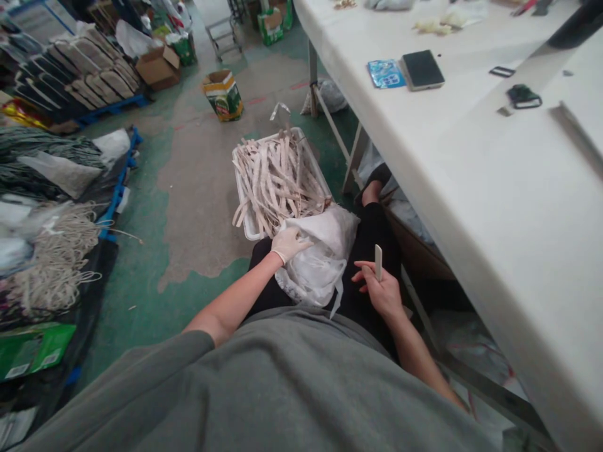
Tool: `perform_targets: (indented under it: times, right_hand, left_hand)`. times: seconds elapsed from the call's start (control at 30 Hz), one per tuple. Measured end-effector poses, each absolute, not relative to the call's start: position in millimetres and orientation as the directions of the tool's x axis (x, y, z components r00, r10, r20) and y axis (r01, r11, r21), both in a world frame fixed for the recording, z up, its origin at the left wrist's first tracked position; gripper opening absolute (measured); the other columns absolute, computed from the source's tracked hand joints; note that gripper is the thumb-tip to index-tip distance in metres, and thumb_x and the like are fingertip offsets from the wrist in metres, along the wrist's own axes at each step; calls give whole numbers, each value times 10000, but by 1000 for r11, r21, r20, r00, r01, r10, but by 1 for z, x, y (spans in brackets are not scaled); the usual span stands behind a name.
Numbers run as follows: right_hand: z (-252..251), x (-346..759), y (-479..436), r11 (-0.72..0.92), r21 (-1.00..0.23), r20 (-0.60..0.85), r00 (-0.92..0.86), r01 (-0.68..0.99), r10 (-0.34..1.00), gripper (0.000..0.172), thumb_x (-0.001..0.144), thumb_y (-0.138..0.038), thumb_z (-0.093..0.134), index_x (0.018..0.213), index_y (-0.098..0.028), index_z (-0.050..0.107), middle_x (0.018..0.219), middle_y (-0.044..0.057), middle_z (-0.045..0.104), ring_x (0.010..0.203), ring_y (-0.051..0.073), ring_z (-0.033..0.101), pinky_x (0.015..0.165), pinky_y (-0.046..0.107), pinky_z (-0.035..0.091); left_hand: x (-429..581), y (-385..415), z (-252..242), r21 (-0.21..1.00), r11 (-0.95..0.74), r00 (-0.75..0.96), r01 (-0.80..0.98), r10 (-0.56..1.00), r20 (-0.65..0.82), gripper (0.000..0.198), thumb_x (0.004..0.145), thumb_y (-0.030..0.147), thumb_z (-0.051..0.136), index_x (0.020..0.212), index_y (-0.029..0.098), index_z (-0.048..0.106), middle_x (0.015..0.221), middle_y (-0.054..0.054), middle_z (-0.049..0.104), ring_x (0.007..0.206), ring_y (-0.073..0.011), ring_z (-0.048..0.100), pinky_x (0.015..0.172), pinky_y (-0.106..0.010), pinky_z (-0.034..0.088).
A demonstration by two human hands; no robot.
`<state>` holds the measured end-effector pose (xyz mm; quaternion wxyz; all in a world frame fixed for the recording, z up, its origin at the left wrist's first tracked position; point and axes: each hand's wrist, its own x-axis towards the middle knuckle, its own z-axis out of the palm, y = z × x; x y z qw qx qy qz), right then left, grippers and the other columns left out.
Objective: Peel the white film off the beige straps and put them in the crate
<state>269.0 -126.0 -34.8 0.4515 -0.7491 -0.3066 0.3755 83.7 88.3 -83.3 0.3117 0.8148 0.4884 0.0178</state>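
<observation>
A white plastic bag lies across my lap, crumpled, with a loose strip hanging toward my waist. My left hand, in a thin pale glove, grips its upper left side with bent fingers, and some fingertips are hard to make out. My bare right hand is over my right thigh, apart from the bag. Between its fingers stands a short, flat cream-coloured stick; its lower end is hidden in the hand. Just beyond the bag, a white plastic basket is heaped with long pale strips.
A white table runs along my right, bearing a dark phone-like slab, a blue packet and small buckles. Cord bundles lie on a pallet at left. An open carton stands on the floor ahead.
</observation>
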Motion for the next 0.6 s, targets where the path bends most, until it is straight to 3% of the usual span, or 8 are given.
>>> perform_targets:
  times: [0.17,0.33,0.47,0.6]
  right_hand:
    - [-37,271,-129,-378,-920,-274,520,103,809,601,876,-655,544,1090,-113,692,757,82,685,592,144,586,505,251,509]
    - [-35,275,-128,-364,-930,-287,522,49,803,609,853,-649,558,1089,-103,689,763,83,683,579,136,573,494,253,505]
    - [-27,275,-118,-382,-922,-355,523,-61,775,632,782,-654,629,1063,-91,690,747,79,668,563,124,526,450,240,480]
    - [-2,259,-108,-330,-921,-383,343,-206,858,616,761,-648,685,1032,-95,702,670,27,620,455,58,373,446,235,459]
  left_hand:
    - [83,93,-75,496,-362,540,789,794,-281,246,910,379,631,963,183,769,1041,-100,753,1017,-245,661,876,-305,455]
    - [42,92,-37,552,-422,561,719,822,-101,277,946,349,558,975,197,788,1066,-93,763,1025,-231,677,875,-286,463]
    - [9,82,1,519,-491,562,700,827,25,311,956,332,509,943,194,788,1018,-96,771,967,-226,694,836,-295,477]
    - [-14,60,34,577,-584,576,570,785,226,297,960,334,517,967,196,779,989,-71,774,915,-190,697,874,-286,500]
